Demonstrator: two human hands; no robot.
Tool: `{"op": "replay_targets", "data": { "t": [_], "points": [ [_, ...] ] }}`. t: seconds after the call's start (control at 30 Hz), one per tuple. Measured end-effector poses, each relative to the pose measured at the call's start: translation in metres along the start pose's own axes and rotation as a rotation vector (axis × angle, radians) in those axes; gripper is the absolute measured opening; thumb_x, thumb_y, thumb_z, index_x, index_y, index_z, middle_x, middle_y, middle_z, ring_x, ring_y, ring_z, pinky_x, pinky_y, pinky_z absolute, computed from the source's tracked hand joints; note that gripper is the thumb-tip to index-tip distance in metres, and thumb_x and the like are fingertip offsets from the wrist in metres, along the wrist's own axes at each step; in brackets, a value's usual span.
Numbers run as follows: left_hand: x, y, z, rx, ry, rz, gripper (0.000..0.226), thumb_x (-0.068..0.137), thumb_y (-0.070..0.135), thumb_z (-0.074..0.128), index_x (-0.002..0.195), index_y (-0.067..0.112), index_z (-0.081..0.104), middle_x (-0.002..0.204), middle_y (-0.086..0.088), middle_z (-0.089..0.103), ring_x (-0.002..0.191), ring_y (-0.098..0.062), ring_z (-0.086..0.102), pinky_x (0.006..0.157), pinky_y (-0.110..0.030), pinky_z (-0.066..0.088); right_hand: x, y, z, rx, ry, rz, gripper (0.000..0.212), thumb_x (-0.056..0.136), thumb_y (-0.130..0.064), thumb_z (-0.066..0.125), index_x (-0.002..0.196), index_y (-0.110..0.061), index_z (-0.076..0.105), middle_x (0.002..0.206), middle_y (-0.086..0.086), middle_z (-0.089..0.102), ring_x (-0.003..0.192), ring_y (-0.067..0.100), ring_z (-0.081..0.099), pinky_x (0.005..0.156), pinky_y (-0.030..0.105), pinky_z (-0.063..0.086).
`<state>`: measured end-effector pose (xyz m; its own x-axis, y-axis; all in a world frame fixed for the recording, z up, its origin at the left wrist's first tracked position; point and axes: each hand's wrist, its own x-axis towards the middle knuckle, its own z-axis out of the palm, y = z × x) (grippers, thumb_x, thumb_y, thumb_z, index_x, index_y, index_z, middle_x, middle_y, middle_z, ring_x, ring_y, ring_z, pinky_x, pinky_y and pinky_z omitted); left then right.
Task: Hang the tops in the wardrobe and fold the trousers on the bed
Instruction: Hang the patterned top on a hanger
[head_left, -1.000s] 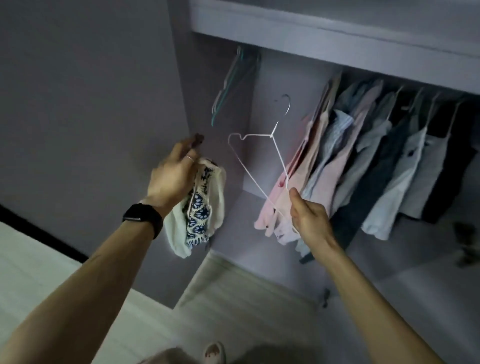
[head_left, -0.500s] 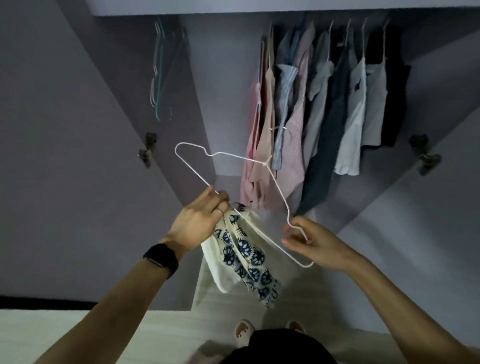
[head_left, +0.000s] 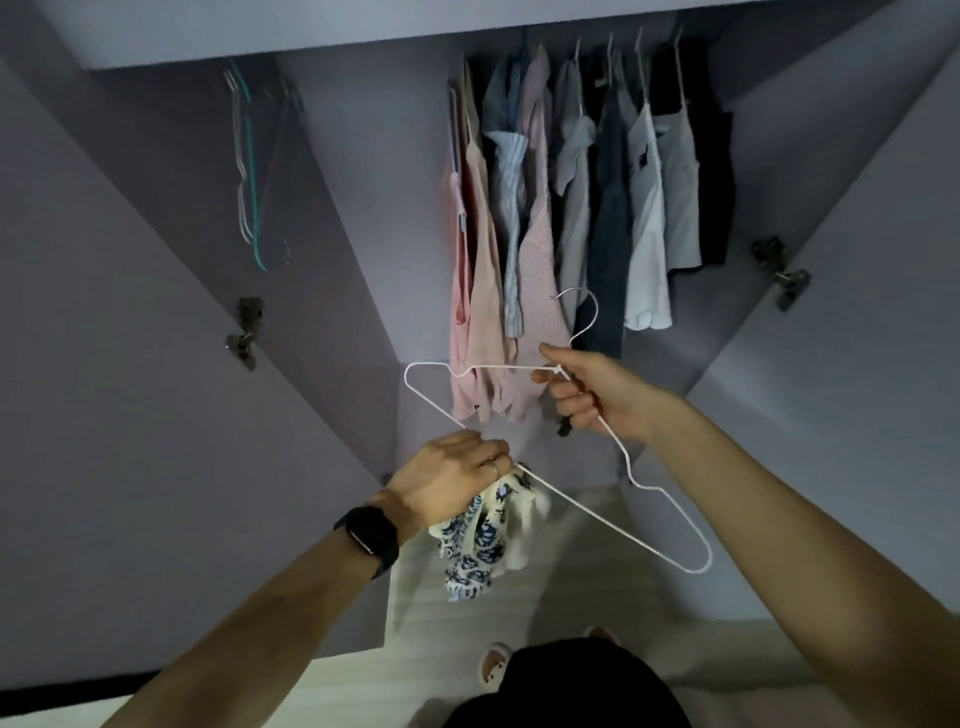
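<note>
Open lilac wardrobe (head_left: 363, 182), with a row of pink, grey, navy and white tops (head_left: 571, 208) hung on the right side. White wire hanger (head_left: 597, 515) is held in front, tilted. White top with blue floral print (head_left: 475, 551) is bunched below the left hand (head_left: 452, 478), fingers curled round it at the hanger's lower bar. Right hand (head_left: 597, 395) has fingers wrapped round the hanger neck.

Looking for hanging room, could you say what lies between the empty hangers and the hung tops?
The head view shows only bare wardrobe wall between empty hangers and hung tops.

Right hand (head_left: 597, 395) grips hanger (head_left: 613, 525); left hand (head_left: 452, 480) holds top (head_left: 478, 545).
</note>
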<state>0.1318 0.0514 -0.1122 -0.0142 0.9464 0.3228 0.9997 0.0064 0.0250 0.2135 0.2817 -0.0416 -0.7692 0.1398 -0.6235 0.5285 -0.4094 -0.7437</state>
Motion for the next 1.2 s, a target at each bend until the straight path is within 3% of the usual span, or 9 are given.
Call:
{"op": "replay_targets", "data": {
  "t": [0.13,0.2,0.27,0.33,0.47,0.57,0.73,0.97,1.2],
  "points": [
    [0.003,0.004,-0.001,-0.120,0.036,-0.327,0.013,0.094,0.026,0.066,0.100,0.016,0.067,0.144,-0.003,0.050,0.102,-0.019,0.064,0.076,-0.034,0.059,-0.009,0.015,-0.004,-0.144,0.344,-0.180,0.046,0.100,-0.047,0.055,0.061,-0.026,0.045,0.047,-0.009,0.031,0.037,0.007,0.024,0.032,0.020,0.020],
    [0.009,0.006,-0.006,-0.358,0.056,-0.632,0.012,0.097,0.032,0.064,0.101,0.021,0.068,0.117,0.007,0.062,0.086,-0.006,0.061,0.075,-0.032,0.058,-0.021,0.035,-0.006,-0.310,0.471,-0.333,0.050,0.095,-0.052,0.060,0.051,-0.030,0.056,0.045,-0.013,0.036,0.041,0.006,0.034,0.040,0.017,0.028],
    [0.022,0.004,-0.013,-0.666,0.052,-0.882,0.006,0.095,0.034,0.069,0.093,0.029,0.067,0.084,0.014,0.068,0.068,0.000,0.060,0.068,-0.026,0.052,-0.030,0.056,-0.002,-0.452,0.390,-0.466,0.036,0.091,-0.054,0.066,0.057,-0.042,0.063,0.050,-0.015,0.049,0.048,0.001,0.046,0.049,0.013,0.034],
    [0.037,0.002,-0.018,-0.851,0.049,-0.984,0.009,0.090,0.035,0.075,0.086,0.029,0.069,0.077,0.009,0.072,0.069,-0.004,0.066,0.070,-0.022,0.051,-0.032,0.072,0.008,-0.519,0.258,-0.506,0.011,0.084,-0.052,0.076,0.078,-0.052,0.067,0.072,-0.023,0.068,0.068,-0.006,0.063,0.061,0.006,0.043],
    [0.063,0.001,-0.033,-1.151,0.062,-1.070,0.021,0.080,0.036,0.084,0.087,0.018,0.075,0.090,0.000,0.076,0.087,-0.012,0.070,0.083,-0.027,0.054,-0.019,0.076,0.014,-0.659,0.312,-0.713,0.046,0.075,-0.056,0.081,0.116,-0.053,0.060,0.100,-0.032,0.068,0.092,-0.008,0.066,0.074,0.005,0.047],
    [0.072,-0.001,-0.044,-1.268,0.075,-1.042,0.028,0.079,0.032,0.084,0.092,0.009,0.076,0.088,0.000,0.076,0.083,-0.008,0.070,0.076,-0.017,0.050,-0.011,0.064,0.007,-0.614,0.322,-0.749,0.038,0.074,-0.059,0.081,0.107,-0.044,0.069,0.092,-0.024,0.072,0.083,-0.002,0.070,0.071,0.014,0.053],
    [0.064,-0.015,-0.051,-1.180,0.047,-1.066,0.029,0.089,0.039,0.074,0.096,0.011,0.074,0.097,0.001,0.076,0.095,-0.010,0.070,0.089,-0.025,0.050,-0.004,0.043,-0.021,-0.565,0.280,-0.660,0.013,0.086,-0.040,0.078,0.083,-0.029,0.073,0.068,-0.012,0.067,0.062,0.002,0.058,0.061,0.025,0.044],
    [0.033,-0.045,-0.051,-0.451,-0.211,-1.044,0.022,0.095,0.046,0.064,0.084,0.033,0.050,0.076,0.015,0.060,0.068,-0.006,0.059,0.052,-0.014,0.033,-0.008,0.001,-0.070,-0.412,0.524,-0.678,0.020,0.096,-0.018,0.068,0.085,-0.003,0.064,0.069,0.001,0.062,0.055,-0.004,0.054,0.055,0.010,0.040],
    [0.006,-0.059,-0.060,-0.170,-0.051,-1.064,0.012,0.089,0.023,0.061,0.098,0.030,0.060,0.099,0.004,0.057,0.089,-0.027,0.062,0.071,-0.031,0.045,-0.002,-0.013,-0.095,-0.429,0.620,-0.673,0.023,0.093,-0.025,0.072,0.075,-0.017,0.059,0.071,-0.004,0.062,0.067,0.008,0.059,0.066,0.023,0.046]
  ]
}}
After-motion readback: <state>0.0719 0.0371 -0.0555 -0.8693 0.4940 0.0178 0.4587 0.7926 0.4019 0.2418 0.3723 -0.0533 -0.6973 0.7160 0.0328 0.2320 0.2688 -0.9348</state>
